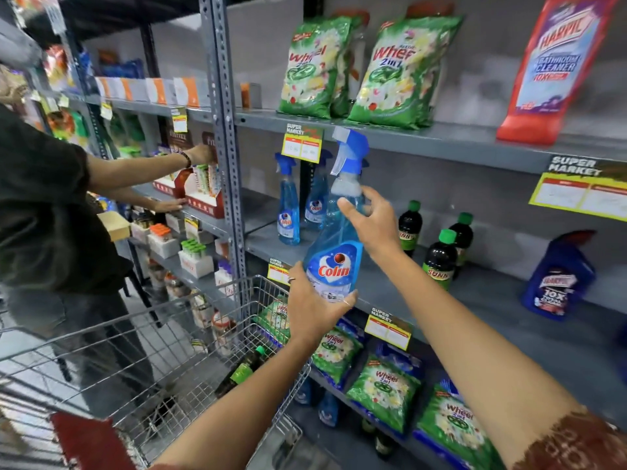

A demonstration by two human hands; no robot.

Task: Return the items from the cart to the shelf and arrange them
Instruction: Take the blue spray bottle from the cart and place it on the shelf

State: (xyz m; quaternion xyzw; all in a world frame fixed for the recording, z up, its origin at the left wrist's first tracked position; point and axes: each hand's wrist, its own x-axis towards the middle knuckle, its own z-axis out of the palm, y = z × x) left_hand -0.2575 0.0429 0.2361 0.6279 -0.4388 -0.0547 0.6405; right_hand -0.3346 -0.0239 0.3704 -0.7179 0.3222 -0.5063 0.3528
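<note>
I hold a blue Colin spray bottle (339,252) tilted in the air in front of the middle shelf (390,283). My left hand (312,310) grips its base from below. My right hand (373,225) wraps around its neck just under the blue and white trigger head. Two more Colin spray bottles (288,212) stand upright at the back left of that shelf. The wire cart (163,361) is below left; a dark bottle with a green cap (244,371) lies inside it, beside a green Wheel packet (274,317).
Dark green-capped bottles (441,262) and a blue Harpic bottle (559,279) stand on the middle shelf to the right. Green Wheel bags (315,69) and a red Harpic pouch (556,69) fill the upper shelf. Another person (51,215) reaches into the left shelving unit.
</note>
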